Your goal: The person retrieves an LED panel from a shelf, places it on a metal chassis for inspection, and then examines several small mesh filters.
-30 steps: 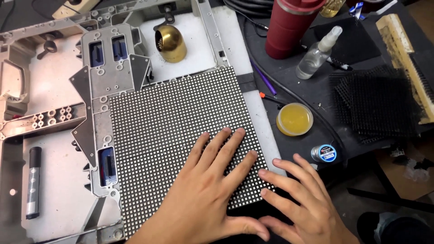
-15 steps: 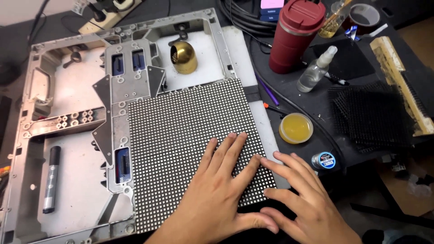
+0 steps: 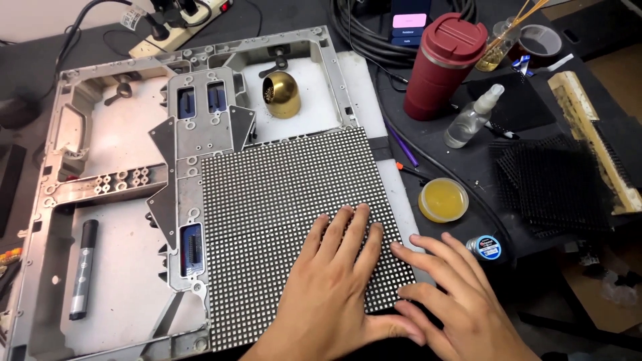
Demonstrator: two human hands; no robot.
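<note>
The panel, a black square grid of dots, lies flat in the frame's lower right quarter. The left hand presses on its near right corner, palm down, fingers spread, grasping nothing. The right hand rests open at the panel's right edge, fingertips touching it. Beyond that edge sit a yellow dish and a red tumbler; a marker lies at the frame's left
</note>
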